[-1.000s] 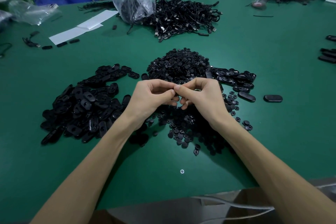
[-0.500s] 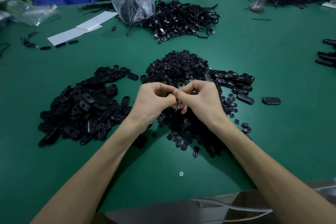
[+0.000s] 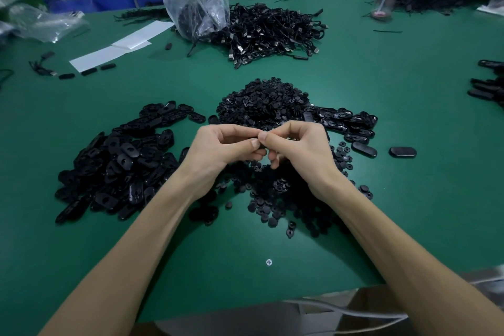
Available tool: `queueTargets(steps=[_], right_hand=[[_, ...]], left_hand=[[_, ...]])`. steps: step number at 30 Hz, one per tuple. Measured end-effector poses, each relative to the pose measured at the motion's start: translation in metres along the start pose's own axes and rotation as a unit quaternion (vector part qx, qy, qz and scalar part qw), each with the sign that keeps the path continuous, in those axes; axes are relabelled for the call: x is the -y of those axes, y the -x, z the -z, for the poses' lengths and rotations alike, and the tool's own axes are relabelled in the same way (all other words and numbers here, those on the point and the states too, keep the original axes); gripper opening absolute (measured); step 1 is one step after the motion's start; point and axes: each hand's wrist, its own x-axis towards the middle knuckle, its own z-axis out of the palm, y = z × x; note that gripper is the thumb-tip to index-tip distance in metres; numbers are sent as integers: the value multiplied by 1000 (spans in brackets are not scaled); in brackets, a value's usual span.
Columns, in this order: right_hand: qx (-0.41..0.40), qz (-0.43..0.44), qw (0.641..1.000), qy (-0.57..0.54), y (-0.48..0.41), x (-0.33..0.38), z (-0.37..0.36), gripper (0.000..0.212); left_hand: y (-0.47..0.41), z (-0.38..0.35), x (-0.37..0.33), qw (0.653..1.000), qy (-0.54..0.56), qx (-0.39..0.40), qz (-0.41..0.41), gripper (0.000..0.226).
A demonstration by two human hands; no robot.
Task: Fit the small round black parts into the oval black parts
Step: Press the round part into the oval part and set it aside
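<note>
black part [image 3: 263,146] mostly hidden between fingertips [image 3: 255,142], forearms [image 3: 114,262] cropped

we see oval black parts [image 3: 120,161] heaped at left, more at right — small round black parts [image 3: 264,102] piled between, some scattered nearer.

Green bench [image 3: 381,199] carried oval black parts [image 3: 117,161] piled left, small round black parts [image 3: 264,101] heaped centre, tangled cables [image 3: 272,30] and white sheets [image 3: 120,46] farther back.
</note>
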Motion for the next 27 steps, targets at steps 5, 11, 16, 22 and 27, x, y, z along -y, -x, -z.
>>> queueTargets(steps=[5, 11, 16, 22, 27], right_hand=[[9, 7, 1000, 6, -1, 3, 1, 15], [-148, 62, 973, 167, -12, 5, 20, 9], [-270, 91, 898, 335, -20, 3, 41, 1], [-261, 28, 844, 468, -22, -9, 55, 16], [-217, 69, 827, 513, -22, -8, 47, 21]], left_hand=[[2, 2, 1, 1000, 3, 9, -7, 19], [-1, 11, -6, 915, -317, -217, -119, 17], [1, 55, -2, 681, -654, -324, 56, 35], [-2, 73, 4, 685, -650, -320, 76, 28], [-4, 71, 3, 681, -636, -363, 10, 25]])
